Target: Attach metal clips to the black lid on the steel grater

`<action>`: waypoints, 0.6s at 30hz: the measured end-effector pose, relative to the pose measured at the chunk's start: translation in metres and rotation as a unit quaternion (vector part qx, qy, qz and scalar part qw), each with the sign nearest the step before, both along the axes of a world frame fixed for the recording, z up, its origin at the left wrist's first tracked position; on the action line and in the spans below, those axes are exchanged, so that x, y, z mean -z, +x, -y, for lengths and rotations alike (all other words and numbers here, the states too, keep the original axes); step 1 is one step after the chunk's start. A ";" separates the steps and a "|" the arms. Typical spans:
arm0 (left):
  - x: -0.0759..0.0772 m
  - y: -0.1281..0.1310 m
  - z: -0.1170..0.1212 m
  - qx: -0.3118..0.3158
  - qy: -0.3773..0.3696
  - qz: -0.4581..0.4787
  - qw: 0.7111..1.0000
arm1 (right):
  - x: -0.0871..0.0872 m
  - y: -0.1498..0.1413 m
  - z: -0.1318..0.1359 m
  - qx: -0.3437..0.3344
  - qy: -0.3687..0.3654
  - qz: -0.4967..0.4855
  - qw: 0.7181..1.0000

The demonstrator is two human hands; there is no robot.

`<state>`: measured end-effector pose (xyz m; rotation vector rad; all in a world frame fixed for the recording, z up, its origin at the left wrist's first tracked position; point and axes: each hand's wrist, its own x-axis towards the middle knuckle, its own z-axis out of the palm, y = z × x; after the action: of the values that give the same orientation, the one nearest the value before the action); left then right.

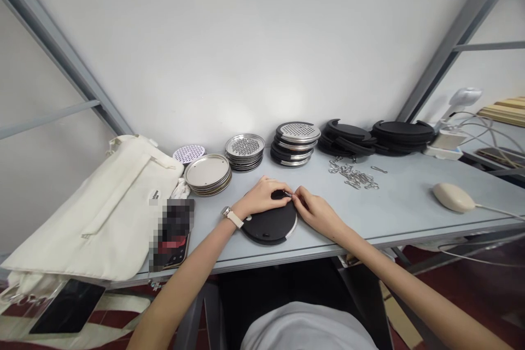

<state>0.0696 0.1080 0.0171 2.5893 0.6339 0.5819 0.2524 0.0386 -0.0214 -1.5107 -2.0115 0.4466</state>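
Note:
A black round grater holder (268,227) lies flat near the front edge of the table, with a strip of silvery metal rim showing on its right side. My left hand (262,197), with a watch at the wrist, is closed on the holder's far left part. Beside its far right edge, my right hand (314,210) pinches a small metal clip (289,194); the fingertips of both hands nearly meet there. The clip's far end is hidden by the fingers. Beyond my right hand lies a loose pile of metal wire clips (356,178).
Along the wall stand stacked plain metal discs (207,170), metal grater discs (245,146), assembled graters (297,132) and black holders (402,128). A cream bag (118,213) and a phone (180,254) are at left. A corded beige mouse-like device (453,197) sits right.

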 end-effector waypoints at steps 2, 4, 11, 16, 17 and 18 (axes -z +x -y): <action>0.000 0.000 0.000 -0.004 0.000 -0.003 1.000 | 0.000 0.000 0.000 0.001 -0.001 -0.003 1.000; 0.000 0.000 0.000 -0.004 0.000 -0.004 1.000 | 0.000 0.000 0.000 0.000 -0.002 0.002 1.000; -0.001 0.000 0.001 0.000 0.007 0.002 1.000 | 0.001 0.000 -0.002 0.001 0.002 0.013 1.000; -0.001 0.000 0.002 -0.004 0.002 -0.004 1.000 | -0.001 0.000 0.000 -0.007 0.002 -0.015 1.000; -0.001 0.001 0.002 -0.005 0.002 -0.003 1.000 | -0.001 0.000 0.000 -0.009 0.003 -0.021 1.000; -0.001 0.001 0.002 -0.005 0.002 -0.001 1.000 | -0.001 0.000 0.000 -0.011 0.004 -0.028 1.000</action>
<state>0.0702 0.1063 0.0181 2.5926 0.6469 0.5831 0.2526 0.0385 -0.0200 -1.4565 -1.9859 0.4845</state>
